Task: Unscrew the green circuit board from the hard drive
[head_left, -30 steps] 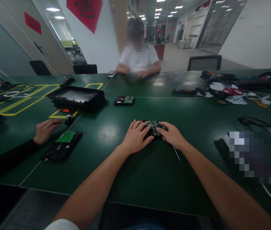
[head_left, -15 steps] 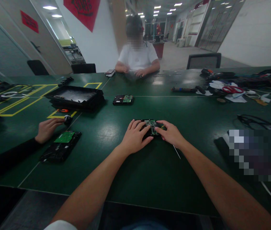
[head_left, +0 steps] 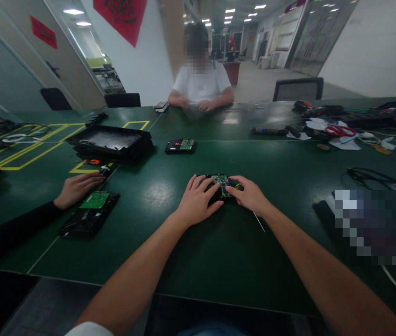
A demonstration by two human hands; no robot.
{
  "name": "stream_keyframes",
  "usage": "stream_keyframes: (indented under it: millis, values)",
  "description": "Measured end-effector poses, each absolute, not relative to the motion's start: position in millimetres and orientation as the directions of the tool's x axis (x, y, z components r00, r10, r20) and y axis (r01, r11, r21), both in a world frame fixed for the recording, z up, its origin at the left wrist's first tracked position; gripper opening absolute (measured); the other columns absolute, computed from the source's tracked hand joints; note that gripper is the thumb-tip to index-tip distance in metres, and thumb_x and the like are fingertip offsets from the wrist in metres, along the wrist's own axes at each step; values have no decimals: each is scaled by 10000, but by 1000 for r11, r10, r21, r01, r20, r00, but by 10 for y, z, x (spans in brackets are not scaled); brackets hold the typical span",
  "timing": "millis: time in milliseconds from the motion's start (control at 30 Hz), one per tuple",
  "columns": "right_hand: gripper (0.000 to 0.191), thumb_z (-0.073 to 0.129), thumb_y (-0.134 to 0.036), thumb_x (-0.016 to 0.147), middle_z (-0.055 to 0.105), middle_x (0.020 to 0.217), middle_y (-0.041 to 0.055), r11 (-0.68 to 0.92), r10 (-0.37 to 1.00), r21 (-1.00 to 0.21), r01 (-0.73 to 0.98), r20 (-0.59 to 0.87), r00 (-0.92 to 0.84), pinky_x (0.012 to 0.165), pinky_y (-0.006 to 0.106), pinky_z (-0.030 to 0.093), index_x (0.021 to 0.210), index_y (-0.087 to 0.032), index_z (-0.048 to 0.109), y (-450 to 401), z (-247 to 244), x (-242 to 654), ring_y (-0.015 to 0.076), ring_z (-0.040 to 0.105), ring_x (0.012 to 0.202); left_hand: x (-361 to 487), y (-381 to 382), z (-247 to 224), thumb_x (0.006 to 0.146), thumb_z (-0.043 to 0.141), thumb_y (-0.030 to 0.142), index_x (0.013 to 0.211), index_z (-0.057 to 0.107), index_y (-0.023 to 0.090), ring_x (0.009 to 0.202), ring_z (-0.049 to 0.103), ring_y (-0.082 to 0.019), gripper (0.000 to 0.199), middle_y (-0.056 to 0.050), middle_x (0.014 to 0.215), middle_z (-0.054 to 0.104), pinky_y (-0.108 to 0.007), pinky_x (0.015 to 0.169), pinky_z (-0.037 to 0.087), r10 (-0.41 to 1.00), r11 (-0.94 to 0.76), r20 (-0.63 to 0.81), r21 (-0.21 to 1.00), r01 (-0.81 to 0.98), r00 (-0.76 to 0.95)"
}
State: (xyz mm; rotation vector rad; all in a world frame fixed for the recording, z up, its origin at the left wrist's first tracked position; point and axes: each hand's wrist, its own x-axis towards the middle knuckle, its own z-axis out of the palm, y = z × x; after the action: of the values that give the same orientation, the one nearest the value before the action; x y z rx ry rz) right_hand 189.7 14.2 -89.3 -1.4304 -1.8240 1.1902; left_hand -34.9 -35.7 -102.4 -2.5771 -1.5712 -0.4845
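In from the green counter's (head_left: 215,261) near edge, our left hand (head_left: 198,201) spreads over the black rectangular device with its green circuit board (head_left: 223,186); our right hand (head_left: 253,197) pinches its right end, thin metal-shafted tool (head_left: 258,222) tucked behind. Hard thumb pressure could damage exposed parts!

Long green table (head_left: 226,261), yellow-taped at left | open black plastic tray (head_left: 114,150), left | three flat black units with green circuit boards (head_left: 224,187), left to center | coiled red cable (head_left: 340,131), right
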Motion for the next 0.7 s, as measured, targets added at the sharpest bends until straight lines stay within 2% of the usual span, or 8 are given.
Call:
stream_keyframes:
  millis: [167,333,467,700]
  values:
    - [538,694,-427,956,640,714,-14,67,941,-870,488,-107,-320,471,223,434,1441,-224,579,154,-899,1905,105,556,515,-346,-361,-1022,1005,564,599,1524,552,251,1502,373,-368,625,-104,1556,530,-618,1293,220,852,-467,314,96,879,418]
    - [549,714,-425,944,678,843,19,45,941,-885,463,-118,-316,476,218,444,1438,-233,572,156,-912,1912,95,562,542,-344,-365,-1016,1004,566,593,1538,531,220,1513,365,-372,652,-119,1571,519,-616,1296,216,847,-486,296,96,869,441]
    - [564,744,-402,926,685,900,37,21,939,-891,453,-138,-316,478,217,449,1432,-224,571,146,-894,1910,93,566,555,-333,-379,-1014,990,593,594,1562,495,237,1526,357,-366,681,-115,1585,506,-613,1297,217,846,-493,296,113,863,444]
    - [552,725,-392,936,639,852,2,7,941,-914,405,-131,-312,467,207,436,1438,-236,556,160,-938,1896,83,541,538,-310,-413,-989,999,606,574,1468,591,270,1564,306,-360,559,-111,1624,458,-619,1296,218,830,-523,291,111,845,476]
